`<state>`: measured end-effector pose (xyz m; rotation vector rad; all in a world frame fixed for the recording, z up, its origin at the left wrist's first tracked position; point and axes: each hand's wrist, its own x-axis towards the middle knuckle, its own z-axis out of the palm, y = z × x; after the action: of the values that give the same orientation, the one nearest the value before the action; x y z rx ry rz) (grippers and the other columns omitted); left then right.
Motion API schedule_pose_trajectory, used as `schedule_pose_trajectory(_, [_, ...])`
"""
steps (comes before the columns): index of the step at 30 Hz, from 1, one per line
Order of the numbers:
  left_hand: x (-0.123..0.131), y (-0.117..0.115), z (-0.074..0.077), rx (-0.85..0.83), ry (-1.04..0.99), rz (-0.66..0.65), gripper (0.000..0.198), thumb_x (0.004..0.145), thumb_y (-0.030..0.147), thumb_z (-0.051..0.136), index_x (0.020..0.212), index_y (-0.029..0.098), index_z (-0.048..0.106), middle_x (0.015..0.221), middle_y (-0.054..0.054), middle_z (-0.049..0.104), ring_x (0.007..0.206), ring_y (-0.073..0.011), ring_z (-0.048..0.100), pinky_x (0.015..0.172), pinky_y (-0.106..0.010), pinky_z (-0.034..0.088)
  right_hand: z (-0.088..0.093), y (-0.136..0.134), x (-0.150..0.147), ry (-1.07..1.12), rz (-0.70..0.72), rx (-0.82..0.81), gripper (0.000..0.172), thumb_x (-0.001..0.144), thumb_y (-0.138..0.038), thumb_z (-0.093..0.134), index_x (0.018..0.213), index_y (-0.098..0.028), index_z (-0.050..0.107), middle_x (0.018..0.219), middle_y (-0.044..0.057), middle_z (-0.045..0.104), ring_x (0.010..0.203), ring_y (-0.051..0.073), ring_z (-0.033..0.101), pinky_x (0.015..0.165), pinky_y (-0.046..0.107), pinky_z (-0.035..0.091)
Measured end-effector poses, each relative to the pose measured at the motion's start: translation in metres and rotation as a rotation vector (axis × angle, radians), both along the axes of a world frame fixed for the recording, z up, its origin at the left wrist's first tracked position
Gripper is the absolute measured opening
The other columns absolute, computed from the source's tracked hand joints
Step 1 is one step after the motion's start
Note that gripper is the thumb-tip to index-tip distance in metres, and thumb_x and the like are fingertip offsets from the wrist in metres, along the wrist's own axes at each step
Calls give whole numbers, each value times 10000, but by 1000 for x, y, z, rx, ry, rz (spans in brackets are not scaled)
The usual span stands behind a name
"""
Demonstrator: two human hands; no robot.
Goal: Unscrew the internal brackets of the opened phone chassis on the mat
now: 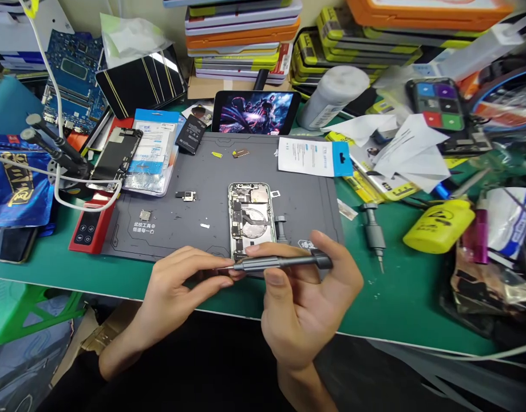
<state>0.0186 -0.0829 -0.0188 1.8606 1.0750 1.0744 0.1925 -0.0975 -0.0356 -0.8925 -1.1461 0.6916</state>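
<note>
A grey precision screwdriver [263, 263] lies level in front of me, its bit pointing left. My right hand [309, 303] is closed around its handle, with the thumb below and the fingers behind and at the capped end. Thumb and fingers of my left hand [177, 286] pinch together at the thin bit. Anything small between those fingertips is hidden. Just behind the screwdriver, an opened phone housing [252, 217] lies on the dark grey work mat [159, 229]; my hands cover its lower end. Another small grey driver [280, 229] is partly visible beside the housing.
Small phone parts [188, 196] and a SIM tray [275, 194] lie on the mat. A lit tablet [256, 111] stands behind. A red device [90, 228] sits left; another screwdriver [373, 229] and a yellow container [438, 227] lie right. Stacked boxes [245, 40] line the back.
</note>
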Motion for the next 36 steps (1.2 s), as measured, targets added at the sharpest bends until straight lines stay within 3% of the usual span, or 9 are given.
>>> schedule_pose_trajectory(4, [2, -1, 0, 26, 114, -34, 459, 1015, 402, 814, 1437, 276, 683, 1140, -43, 818, 1031, -205, 743, 937, -354, 606, 0, 0, 1, 1, -3, -19, 590, 1051, -76, 563, 1580, -328, 498, 1068, 22, 789, 847, 177, 798, 669, 337, 730])
schedule_pose_trajectory(6, [3, -3, 0, 6, 164, 19, 508, 1047, 430, 773, 1504, 283, 609, 1195, -53, 793, 1099, -222, 713, 976, -377, 592, -1, 2, 5, -100, -164, 63, 593, 1052, -110, 588, 1600, -318, 498, 1064, 27, 766, 776, 169, 776, 662, 353, 725])
schedule_pose_trajectory(8, [3, -4, -1, 4, 181, 108, 309, 1103, 386, 689, 1386, 271, 639, 1171, -48, 770, 1100, -215, 688, 960, -364, 575, -4, 5, 13, -295, -394, 174, 651, 1020, -155, 679, 1625, -310, 495, 1186, 61, 724, 781, 166, 772, 697, 381, 726])
schedule_pose_trajectory(10, [4, -5, -1, 25, 191, 162, 69, 1137, 283, 600, 1167, 253, 655, 1075, -27, 743, 1033, -188, 668, 905, -330, 553, -7, 10, 21, -521, -503, 256, 747, 974, -174, 758, 1651, -301, 470, 1322, 96, 651, 830, 174, 783, 740, 410, 730])
schedule_pose_trajectory(12, [5, -4, -1, 63, 220, 145, 112, 1131, 196, 565, 1043, 239, 619, 995, -6, 717, 973, -169, 648, 874, -312, 529, -10, 16, 28, -659, -421, 315, 781, 971, -129, 742, 1669, -292, 430, 1252, 76, 644, 860, 178, 791, 756, 403, 732])
schedule_pose_trajectory(16, [8, -2, -1, 113, 297, 78, 102, 1101, 138, 594, 1052, 226, 611, 1000, 1, 719, 984, -170, 636, 911, -320, 508, -14, 24, 27, -658, -269, 300, 731, 1007, -75, 659, 1663, -265, 401, 1055, 31, 694, 829, 166, 776, 717, 361, 726])
schedule_pose_trajectory(24, [8, -1, -2, 140, 323, 42, 93, 1086, 126, 613, 1074, 218, 613, 1009, -7, 735, 1005, -189, 632, 924, -339, 493, -12, 26, 20, -610, -205, 253, 648, 1012, -108, 674, 1615, -249, 482, 1020, 58, 752, 828, 184, 779, 693, 343, 725])
schedule_pose_trajectory(36, [8, -1, -2, 122, 320, 28, 89, 1082, 122, 624, 1073, 211, 624, 1031, -14, 737, 1029, -191, 627, 940, -345, 485, -11, 27, 22, -657, -175, 255, 711, 978, -73, 697, 1634, -246, 482, 1026, 59, 780, 851, 192, 804, 700, 323, 731])
